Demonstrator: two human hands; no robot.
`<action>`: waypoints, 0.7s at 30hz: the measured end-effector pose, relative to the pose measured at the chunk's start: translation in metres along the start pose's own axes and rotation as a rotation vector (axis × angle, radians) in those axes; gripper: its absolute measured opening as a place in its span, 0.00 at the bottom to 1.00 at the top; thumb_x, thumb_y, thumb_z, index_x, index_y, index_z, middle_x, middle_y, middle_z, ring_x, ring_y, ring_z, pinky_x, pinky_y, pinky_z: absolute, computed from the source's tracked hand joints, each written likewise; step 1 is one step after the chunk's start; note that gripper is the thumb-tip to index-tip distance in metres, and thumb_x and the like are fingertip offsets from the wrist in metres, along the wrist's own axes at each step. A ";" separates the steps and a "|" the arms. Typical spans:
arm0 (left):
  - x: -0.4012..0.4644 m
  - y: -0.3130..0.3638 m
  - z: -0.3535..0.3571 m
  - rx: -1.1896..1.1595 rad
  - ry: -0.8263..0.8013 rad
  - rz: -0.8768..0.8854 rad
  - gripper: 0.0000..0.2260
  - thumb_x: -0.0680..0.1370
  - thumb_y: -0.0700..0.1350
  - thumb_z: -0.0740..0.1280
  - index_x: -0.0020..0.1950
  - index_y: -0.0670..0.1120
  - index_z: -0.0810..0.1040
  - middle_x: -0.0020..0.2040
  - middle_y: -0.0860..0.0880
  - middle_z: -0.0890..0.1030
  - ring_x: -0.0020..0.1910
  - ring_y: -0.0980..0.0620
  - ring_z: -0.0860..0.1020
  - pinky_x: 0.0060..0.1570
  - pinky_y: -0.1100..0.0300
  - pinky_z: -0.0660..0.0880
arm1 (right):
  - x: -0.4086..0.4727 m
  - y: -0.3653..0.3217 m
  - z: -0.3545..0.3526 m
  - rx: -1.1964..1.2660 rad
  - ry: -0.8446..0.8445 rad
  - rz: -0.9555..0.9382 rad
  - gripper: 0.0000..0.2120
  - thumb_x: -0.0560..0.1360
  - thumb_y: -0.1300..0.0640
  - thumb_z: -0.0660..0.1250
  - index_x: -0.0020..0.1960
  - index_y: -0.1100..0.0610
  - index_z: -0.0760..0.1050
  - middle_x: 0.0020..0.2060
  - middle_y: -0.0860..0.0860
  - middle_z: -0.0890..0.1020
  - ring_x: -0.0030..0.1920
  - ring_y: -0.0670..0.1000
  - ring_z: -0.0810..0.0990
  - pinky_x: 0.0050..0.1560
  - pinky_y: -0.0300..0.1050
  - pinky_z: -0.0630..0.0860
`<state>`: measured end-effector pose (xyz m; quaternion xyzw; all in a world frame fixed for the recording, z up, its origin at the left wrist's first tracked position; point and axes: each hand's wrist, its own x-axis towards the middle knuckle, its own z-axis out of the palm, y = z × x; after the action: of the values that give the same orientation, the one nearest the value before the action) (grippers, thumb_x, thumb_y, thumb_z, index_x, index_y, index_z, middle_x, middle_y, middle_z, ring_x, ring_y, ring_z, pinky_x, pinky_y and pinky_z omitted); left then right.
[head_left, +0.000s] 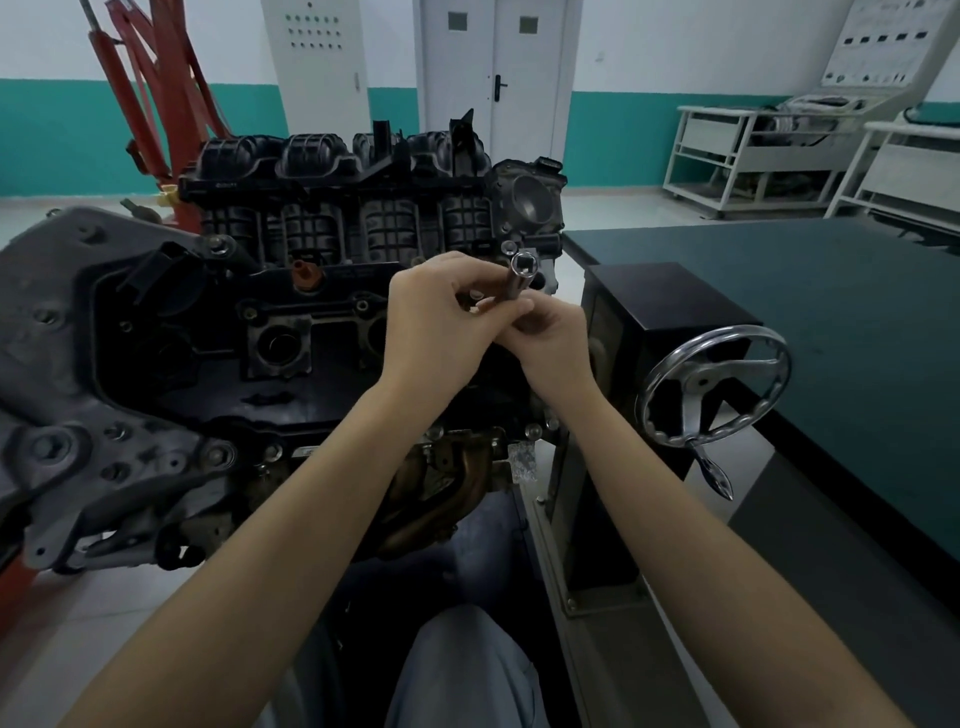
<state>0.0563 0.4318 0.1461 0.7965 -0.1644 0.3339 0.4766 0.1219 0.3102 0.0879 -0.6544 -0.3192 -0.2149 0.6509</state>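
Observation:
A car engine (218, 332) on a stand fills the left and middle of the head view, with a black intake manifold (337, 171) along its far side. Both hands meet above its right end. My right hand (553, 340) grips a long silver socket (519, 275), whose open square end points up and away. My left hand (436, 327) pinches the socket's lower part from the left, fingers curled round it. The lower end of the socket is hidden between the two hands.
A chrome handwheel (717, 384) with a crank handle sticks out from the black stand box (670, 322) at the right. A dark green table (831, 322) lies beyond it. A red hoist (150, 93), white doors and white carts stand at the back.

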 end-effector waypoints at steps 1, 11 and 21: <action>-0.001 0.000 0.001 -0.001 0.004 -0.005 0.08 0.68 0.38 0.77 0.46 0.45 0.84 0.42 0.53 0.82 0.45 0.55 0.82 0.52 0.59 0.78 | -0.001 0.000 0.000 0.000 -0.025 -0.005 0.12 0.73 0.73 0.67 0.56 0.67 0.78 0.49 0.59 0.82 0.51 0.54 0.82 0.57 0.49 0.77; -0.002 0.001 -0.001 0.017 0.006 0.002 0.08 0.68 0.39 0.77 0.45 0.42 0.85 0.42 0.51 0.83 0.45 0.54 0.82 0.50 0.61 0.78 | -0.003 -0.001 0.000 -0.041 0.016 0.005 0.10 0.71 0.73 0.69 0.52 0.69 0.79 0.46 0.58 0.83 0.47 0.47 0.83 0.53 0.42 0.78; -0.002 0.001 -0.007 -0.138 -0.118 -0.034 0.12 0.69 0.33 0.75 0.50 0.42 0.83 0.45 0.48 0.84 0.48 0.54 0.83 0.54 0.56 0.79 | -0.003 0.002 0.001 -0.057 0.020 0.026 0.10 0.71 0.74 0.69 0.52 0.67 0.79 0.42 0.53 0.83 0.45 0.44 0.82 0.51 0.39 0.77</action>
<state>0.0518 0.4368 0.1480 0.7828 -0.2010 0.2663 0.5253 0.1211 0.3112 0.0840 -0.6746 -0.2980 -0.2220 0.6378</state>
